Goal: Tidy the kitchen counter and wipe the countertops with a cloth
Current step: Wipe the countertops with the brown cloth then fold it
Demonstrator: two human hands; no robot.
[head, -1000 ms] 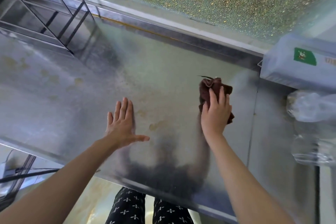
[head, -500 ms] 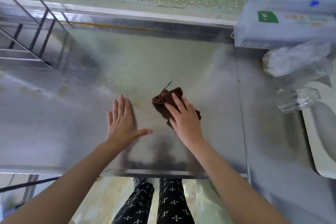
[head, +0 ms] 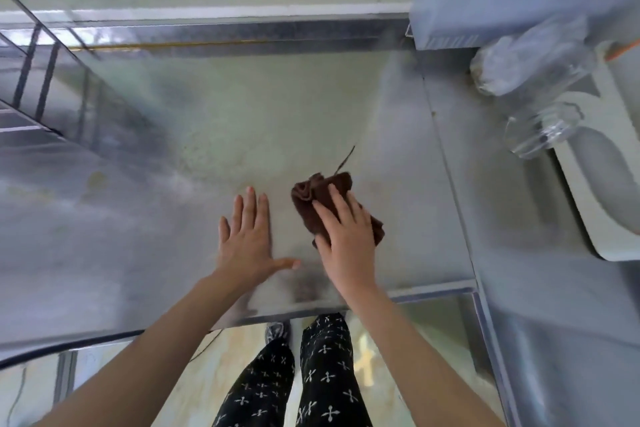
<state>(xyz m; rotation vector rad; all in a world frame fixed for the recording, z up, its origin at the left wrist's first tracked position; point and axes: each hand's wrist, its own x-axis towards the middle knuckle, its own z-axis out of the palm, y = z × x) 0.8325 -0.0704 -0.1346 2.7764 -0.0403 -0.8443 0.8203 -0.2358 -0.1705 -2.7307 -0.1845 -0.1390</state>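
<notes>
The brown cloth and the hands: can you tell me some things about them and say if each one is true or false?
1. The right hand presses on the brown cloth. True.
2. The left hand holds a sponge. False: it lies flat on the steel counter with nothing in it.
3. The cloth lies to the right of the left hand. True.
4. The cloth is white. False: it is dark brown.
5. Clear plastic bottles lie at the right side. True.
6. The two hands touch each other. False: there is a gap between them.
</notes>
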